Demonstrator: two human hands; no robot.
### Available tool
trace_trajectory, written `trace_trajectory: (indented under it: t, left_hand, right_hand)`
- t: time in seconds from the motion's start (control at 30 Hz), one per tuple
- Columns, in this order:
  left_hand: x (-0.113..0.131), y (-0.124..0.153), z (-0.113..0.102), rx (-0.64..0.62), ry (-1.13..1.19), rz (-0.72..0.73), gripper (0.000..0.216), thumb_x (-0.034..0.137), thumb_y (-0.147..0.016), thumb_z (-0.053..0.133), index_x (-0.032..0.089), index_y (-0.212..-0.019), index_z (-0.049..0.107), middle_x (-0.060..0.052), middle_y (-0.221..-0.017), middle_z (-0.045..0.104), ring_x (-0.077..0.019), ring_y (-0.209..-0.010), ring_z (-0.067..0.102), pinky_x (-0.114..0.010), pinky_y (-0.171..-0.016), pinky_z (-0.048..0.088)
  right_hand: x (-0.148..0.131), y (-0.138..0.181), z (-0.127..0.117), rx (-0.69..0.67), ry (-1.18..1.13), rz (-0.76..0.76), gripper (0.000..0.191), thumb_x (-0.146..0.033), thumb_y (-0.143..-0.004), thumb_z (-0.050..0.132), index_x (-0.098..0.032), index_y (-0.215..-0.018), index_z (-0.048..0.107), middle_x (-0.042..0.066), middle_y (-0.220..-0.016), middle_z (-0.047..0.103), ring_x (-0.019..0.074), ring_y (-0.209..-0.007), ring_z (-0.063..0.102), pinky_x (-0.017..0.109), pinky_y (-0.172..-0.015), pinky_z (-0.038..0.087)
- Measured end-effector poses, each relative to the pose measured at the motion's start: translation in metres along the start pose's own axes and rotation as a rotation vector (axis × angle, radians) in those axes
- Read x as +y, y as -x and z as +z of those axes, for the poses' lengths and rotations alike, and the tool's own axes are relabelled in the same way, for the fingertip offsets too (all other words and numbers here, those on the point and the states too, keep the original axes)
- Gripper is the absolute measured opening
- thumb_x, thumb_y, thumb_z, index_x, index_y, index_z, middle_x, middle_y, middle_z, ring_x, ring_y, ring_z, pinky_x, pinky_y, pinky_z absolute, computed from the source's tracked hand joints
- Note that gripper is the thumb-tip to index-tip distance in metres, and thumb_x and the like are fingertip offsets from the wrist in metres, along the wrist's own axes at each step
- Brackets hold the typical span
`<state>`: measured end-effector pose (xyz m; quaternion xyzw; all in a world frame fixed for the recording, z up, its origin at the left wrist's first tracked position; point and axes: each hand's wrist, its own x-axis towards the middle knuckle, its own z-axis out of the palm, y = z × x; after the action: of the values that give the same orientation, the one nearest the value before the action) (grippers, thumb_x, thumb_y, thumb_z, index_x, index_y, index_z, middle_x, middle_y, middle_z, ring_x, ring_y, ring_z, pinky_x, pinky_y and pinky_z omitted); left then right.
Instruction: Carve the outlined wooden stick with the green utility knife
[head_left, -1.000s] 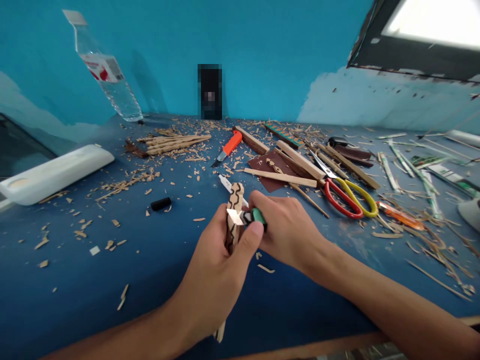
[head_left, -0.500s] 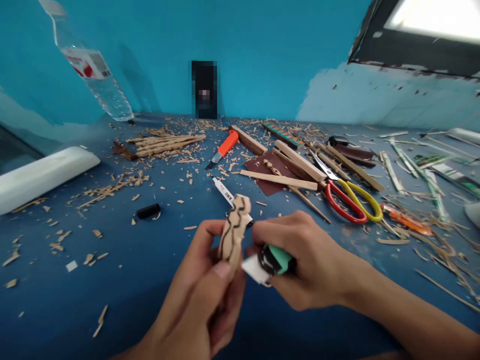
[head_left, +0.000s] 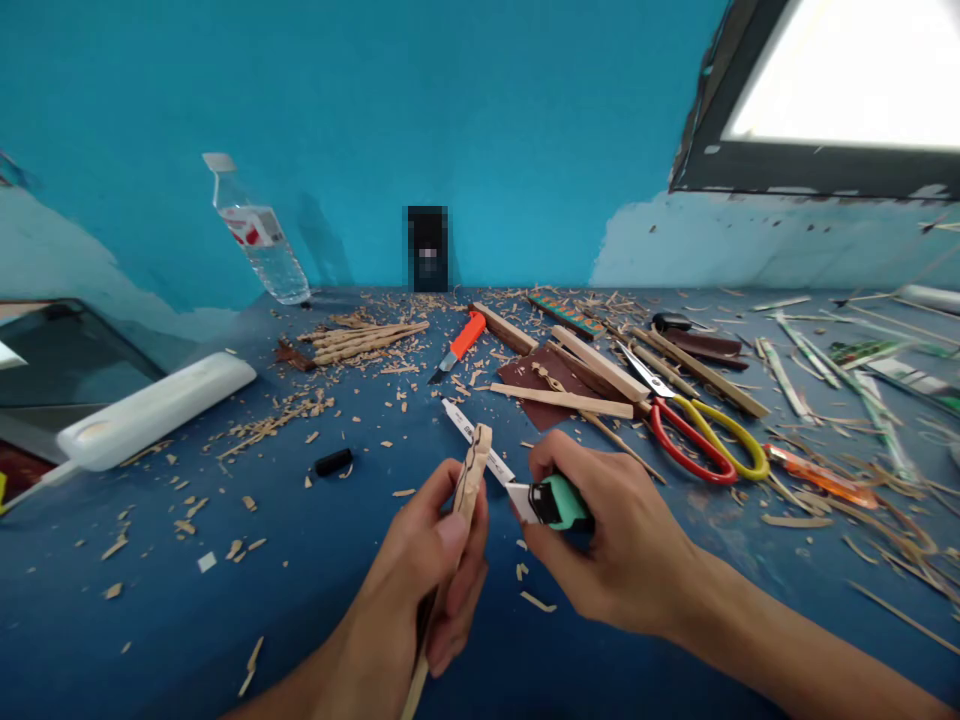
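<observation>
My left hand (head_left: 427,560) is closed around a pale wooden stick (head_left: 472,470), its upper end notched and marked with a wavy black line. The stick's lower end sticks out below my palm. In my right hand (head_left: 615,530) is a green and black utility knife (head_left: 559,502), its blade pointing left toward the stick with a small gap between them. Behind the stick a white marker (head_left: 491,455) lies on the blue table (head_left: 315,560). Its black cap (head_left: 333,461) rests off to the left.
Wood shavings are scattered widely. An orange utility knife (head_left: 459,345), wood strips (head_left: 600,362), red-and-yellow scissors (head_left: 694,440) and an orange-handled tool (head_left: 825,475) lie beyond my hands. Carved sticks (head_left: 367,342), a water bottle (head_left: 266,250) and a white lamp bar (head_left: 161,408) are left.
The stick has turned in my left hand, showing a narrower side. The knife blade has moved slightly away from it and up. The camera view has tilted upward.
</observation>
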<state>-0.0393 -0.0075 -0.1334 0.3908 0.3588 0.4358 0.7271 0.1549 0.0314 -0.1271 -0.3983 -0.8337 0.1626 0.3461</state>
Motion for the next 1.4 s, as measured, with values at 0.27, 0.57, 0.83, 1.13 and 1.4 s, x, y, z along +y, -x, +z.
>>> trace_trajectory:
  t: [0.27,0.57,0.83,1.13,1.4]
  left_hand:
    - [0.0,0.008,-0.002,0.067,-0.268,0.021,0.039,0.056,-0.088,0.075,0.028,-0.105,0.055,0.009,-0.071,0.033,-0.0081,-0.053,0.019,-0.021,-0.045,0.023]
    - [0.003,0.003,0.007,-0.026,-0.348,0.081,0.029,0.047,-0.09,0.075,0.028,-0.1,0.057,0.006,-0.083,0.044,-0.0121,-0.071,0.036,-0.02,-0.063,0.037]
    - [0.001,0.005,0.01,0.038,-0.429,0.097,0.027,0.053,-0.093,0.069,0.029,-0.094,0.057,0.007,-0.069,0.041,-0.0119,-0.061,0.03,-0.023,-0.053,0.03]
    - [-0.003,0.005,0.008,0.14,-0.746,0.166,0.025,0.055,-0.103,0.052,0.03,-0.1,0.058,0.005,-0.073,0.059,-0.0162,-0.07,0.055,-0.027,-0.062,0.039]
    - [-0.007,-0.011,0.02,0.362,-0.403,0.03,0.033,0.059,-0.094,0.065,0.026,-0.094,0.059,0.005,-0.072,0.053,-0.0121,-0.056,0.042,-0.023,-0.052,0.035]
  right_hand:
    - [0.002,0.002,0.007,-0.094,0.147,-0.095,0.011,-0.016,-0.082,0.051,-0.024,-0.086,0.045,-0.002,-0.075,0.055,0.0145,-0.062,0.049,0.031,-0.056,0.028]
    - [-0.001,0.005,0.008,-0.111,0.258,-0.14,0.01,-0.015,-0.08,0.045,-0.023,-0.086,0.046,-0.002,-0.073,0.06,0.0143,-0.056,0.054,0.033,-0.053,0.026]
    - [-0.003,0.009,0.009,-0.056,0.317,-0.193,0.011,-0.015,-0.084,0.043,-0.022,-0.089,0.05,0.0,-0.073,0.062,0.0157,-0.056,0.057,0.033,-0.05,0.03]
    - [-0.012,0.009,0.009,-0.014,0.499,-0.132,0.004,-0.018,-0.087,0.051,-0.022,-0.09,0.052,0.002,-0.073,0.067,0.0196,-0.055,0.064,0.034,-0.05,0.034]
    - [-0.019,-0.008,0.018,-0.204,0.695,0.158,0.01,-0.015,-0.088,0.054,-0.021,-0.096,0.055,0.006,-0.08,0.073,0.0245,-0.058,0.07,0.034,-0.049,0.018]
